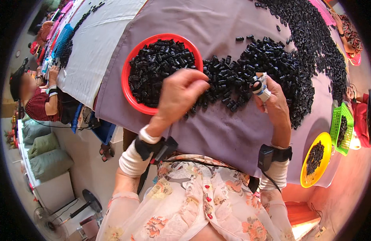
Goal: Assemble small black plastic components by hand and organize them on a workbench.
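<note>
My left hand (179, 96) is over the near right rim of a red bowl (127, 88) heaped with small black plastic parts (161, 56). Its fingers are curled together and slightly blurred; whatever they may hold is hidden. In my right hand (277, 102) is a small white and blue device (262, 91) with a black round part at its near side, gripped between thumb and fingers. Right behind that hand lies a large pile of the same black parts (269, 60), trailing left to the bowl.
Grey-mauve cloth (217, 132) covers the table. More black parts (314, 44) spread along the far right. At right stand a yellow bowl (322, 140) and a green basket (337, 124), both holding black parts. A person in a striped shirt (43, 104) sits at left; others are at the right edge.
</note>
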{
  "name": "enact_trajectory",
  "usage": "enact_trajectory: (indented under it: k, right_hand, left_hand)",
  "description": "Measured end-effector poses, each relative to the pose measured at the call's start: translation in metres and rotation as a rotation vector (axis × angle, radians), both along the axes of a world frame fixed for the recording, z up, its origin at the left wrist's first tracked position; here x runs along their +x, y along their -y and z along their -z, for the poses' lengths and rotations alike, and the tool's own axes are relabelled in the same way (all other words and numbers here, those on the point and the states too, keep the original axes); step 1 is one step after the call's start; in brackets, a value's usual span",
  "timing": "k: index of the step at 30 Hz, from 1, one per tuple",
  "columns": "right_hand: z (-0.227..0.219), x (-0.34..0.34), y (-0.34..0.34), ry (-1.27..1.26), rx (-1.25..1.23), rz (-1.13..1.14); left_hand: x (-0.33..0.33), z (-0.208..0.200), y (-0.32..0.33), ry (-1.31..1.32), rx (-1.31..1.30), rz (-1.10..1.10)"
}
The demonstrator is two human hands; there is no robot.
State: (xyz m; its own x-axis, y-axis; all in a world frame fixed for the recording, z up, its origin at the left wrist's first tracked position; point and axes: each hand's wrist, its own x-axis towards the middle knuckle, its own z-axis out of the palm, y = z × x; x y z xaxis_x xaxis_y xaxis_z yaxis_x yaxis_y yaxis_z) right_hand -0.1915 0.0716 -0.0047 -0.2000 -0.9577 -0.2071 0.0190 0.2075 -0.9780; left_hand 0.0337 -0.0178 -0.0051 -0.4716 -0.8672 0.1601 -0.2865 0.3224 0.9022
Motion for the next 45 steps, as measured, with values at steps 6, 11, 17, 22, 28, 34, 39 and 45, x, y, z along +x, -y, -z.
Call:
enact_trajectory:
  k: [6,11,17,22,28,34,39,45]
  right_hand:
    - [-0.005,-0.003,-0.006,-0.149,0.054,0.002]
    - [-0.006,-0.003,-0.007,-0.137,0.054,-0.016]
    - [-0.004,-0.001,-0.005,-0.112,0.026,-0.006]
    - [-0.008,-0.001,-0.005,-0.116,0.048,-0.031]
    - [-0.015,0.011,0.001,-0.14,0.052,-0.094]
    - [-0.02,0.03,0.012,-0.211,0.026,-0.134]
    - [-0.026,0.04,0.02,-0.177,-0.002,-0.137]
    - [-0.033,0.052,0.027,-0.108,-0.033,-0.148]
  left_hand:
    - [-0.052,0.046,-0.034,0.237,-0.139,0.361]
    - [-0.067,0.05,-0.04,0.465,-0.449,0.363]
    - [-0.072,0.059,-0.051,0.461,-0.494,0.44]
    - [-0.056,0.041,-0.033,0.131,0.06,0.383]
    - [-0.027,0.007,-0.01,-0.312,0.653,0.19]
    - [-0.014,-0.004,0.006,-0.693,0.956,0.159]
    - [-0.013,-0.003,-0.001,-0.874,1.102,0.244]
    - [-0.015,0.002,-0.002,-0.997,1.156,0.361]
